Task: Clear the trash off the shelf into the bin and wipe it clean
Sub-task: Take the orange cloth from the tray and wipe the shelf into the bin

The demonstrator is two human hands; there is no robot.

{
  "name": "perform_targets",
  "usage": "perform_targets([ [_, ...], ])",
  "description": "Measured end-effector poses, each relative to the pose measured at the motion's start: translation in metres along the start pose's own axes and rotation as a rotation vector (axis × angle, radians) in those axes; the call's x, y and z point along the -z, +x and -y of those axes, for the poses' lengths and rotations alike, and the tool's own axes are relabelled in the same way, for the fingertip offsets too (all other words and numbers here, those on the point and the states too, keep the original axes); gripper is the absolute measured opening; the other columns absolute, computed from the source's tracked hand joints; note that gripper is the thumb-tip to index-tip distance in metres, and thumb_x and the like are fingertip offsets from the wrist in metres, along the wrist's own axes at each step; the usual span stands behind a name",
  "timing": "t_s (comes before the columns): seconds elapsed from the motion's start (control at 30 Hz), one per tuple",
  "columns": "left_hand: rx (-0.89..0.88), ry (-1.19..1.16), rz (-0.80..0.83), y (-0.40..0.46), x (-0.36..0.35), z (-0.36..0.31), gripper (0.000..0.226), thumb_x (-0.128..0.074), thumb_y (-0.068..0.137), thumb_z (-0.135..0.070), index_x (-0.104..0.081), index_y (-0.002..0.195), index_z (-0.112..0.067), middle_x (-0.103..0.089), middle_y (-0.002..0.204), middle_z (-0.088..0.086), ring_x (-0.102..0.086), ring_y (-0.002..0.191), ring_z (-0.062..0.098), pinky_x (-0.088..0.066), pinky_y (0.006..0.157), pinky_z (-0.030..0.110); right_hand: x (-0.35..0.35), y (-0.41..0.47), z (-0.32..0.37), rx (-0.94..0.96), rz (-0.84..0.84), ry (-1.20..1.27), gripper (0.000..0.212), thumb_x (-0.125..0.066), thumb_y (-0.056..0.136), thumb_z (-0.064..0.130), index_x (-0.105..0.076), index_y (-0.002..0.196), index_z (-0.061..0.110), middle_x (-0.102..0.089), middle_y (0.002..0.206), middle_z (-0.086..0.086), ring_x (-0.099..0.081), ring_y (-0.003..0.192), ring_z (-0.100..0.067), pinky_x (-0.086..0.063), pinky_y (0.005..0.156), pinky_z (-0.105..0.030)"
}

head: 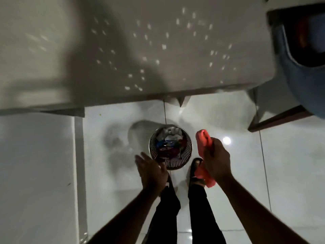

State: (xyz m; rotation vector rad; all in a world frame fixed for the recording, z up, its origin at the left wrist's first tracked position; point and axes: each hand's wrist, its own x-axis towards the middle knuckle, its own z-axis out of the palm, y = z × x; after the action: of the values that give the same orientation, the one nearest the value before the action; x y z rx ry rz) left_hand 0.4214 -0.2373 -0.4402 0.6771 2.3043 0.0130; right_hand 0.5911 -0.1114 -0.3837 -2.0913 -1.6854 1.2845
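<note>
1. The bin (pixel 170 147), a round slatted basket, stands on the pale tiled floor (pixel 290 173) just in front of the person's feet, already holding crumpled wrappers and paper (pixel 168 143).
2. Above the bin in the view runs the shelf (pixel 140 50), a wide light surface. It looks bare of trash, though the frame is blurred and bright speckles of light lie across it, so small scraps could go unseen.
3. The red cloth (pixel 204 143) is just to the right of the bin, clenched in the right hand (pixel 217 159), one end sticking up past the fingers and the other hanging below the wrist.
4. The left hand (pixel 151 169) hovers at the bin's near-left rim, released, fingers spread and palm turned inward, holding nothing.
5. Judging by this, the trash step seems done and wiping comes next.
6. Risks from here: the left hand is close enough to the bin's rim to knock the light basket over and spill the wrappers; the dangling tail of cloth could drag into the bin and pick up dirt that then smears the shelf; dim light may hide unwiped patches.
7. Both forearms reach forward and down from the body, the right a little farther out from the bin than the left.
</note>
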Motion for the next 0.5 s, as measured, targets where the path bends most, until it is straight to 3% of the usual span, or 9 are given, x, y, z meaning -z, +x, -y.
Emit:
perform_targets([
  [0.1,0.554,-0.576,0.178,0.041,-0.043,0.006,0.094,-0.060,0.094,-0.039,-0.004,0.155,0.005,-0.017,0.161,0.033,-0.029,0.145,0.051,-0.033,0.118,0.057,-0.028,-0.004,-0.006,0.068,0.027,0.031,0.012,-0.053,0.091,0.036,-0.059,0.101,0.038,-0.060,0.069,0.025,-0.058,0.061,0.012,-0.039,0.049,-0.005],
  [0.2,0.728,-1.049,0.249,0.058,-0.062,0.000,0.084,-0.059,0.096,-0.031,-0.005,0.159,-0.018,-0.045,0.144,0.012,-0.057,0.124,0.048,-0.055,0.097,0.060,-0.042,-0.014,-0.013,0.027,0.052,0.102,0.012,-0.055,0.091,0.034,-0.055,0.097,0.045,-0.065,0.074,0.033,-0.059,0.068,0.021,-0.040,0.048,-0.001],
  [0.27,0.648,-1.076,0.183,0.050,-0.058,-0.009,0.076,-0.057,0.095,-0.031,-0.011,0.156,-0.034,-0.051,0.130,0.008,-0.068,0.103,0.049,-0.061,0.078,0.063,-0.040,-0.026,-0.016,0.003,0.081,0.099,0.017,-0.058,0.091,0.033,-0.055,0.106,0.041,-0.065,0.076,0.026,-0.059,0.074,0.020,-0.041,0.053,-0.004],
  [0.37,0.408,-1.030,0.168,0.034,-0.033,-0.033,0.042,-0.056,0.092,-0.029,-0.043,0.132,-0.034,-0.065,0.123,0.019,-0.074,0.085,0.044,-0.064,0.059,0.057,-0.025,-0.047,-0.011,0.005,0.110,0.112,0.019,-0.059,0.091,0.037,-0.050,0.105,0.046,-0.067,0.080,0.021,-0.063,0.074,0.013,-0.042,0.055,-0.006],
  [0.43,0.304,-0.972,0.108,0.019,-0.008,-0.051,0.041,-0.052,0.093,-0.016,-0.042,0.128,-0.037,-0.066,0.120,0.007,-0.073,0.082,0.031,-0.062,0.046,0.031,-0.005,-0.062,0.000,0.015,0.075,0.122,0.026,-0.063,0.090,0.026,-0.049,0.106,0.041,-0.064,0.082,0.021,-0.063,0.074,0.011,-0.042,0.054,-0.007],
  [0.5,0.228,-0.893,0.044,-0.005,0.025,-0.065,0.062,-0.050,0.092,0.000,-0.033,0.142,-0.034,-0.064,0.123,0.001,-0.066,0.087,0.022,-0.051,0.045,0.013,0.020,-0.079,0.022,-0.030,-0.005,0.191,0.030,-0.067,0.086,0.018,-0.049,0.105,0.033,-0.065,0.085,0.014,-0.064,0.072,0.002,-0.044,0.056,-0.013],
])
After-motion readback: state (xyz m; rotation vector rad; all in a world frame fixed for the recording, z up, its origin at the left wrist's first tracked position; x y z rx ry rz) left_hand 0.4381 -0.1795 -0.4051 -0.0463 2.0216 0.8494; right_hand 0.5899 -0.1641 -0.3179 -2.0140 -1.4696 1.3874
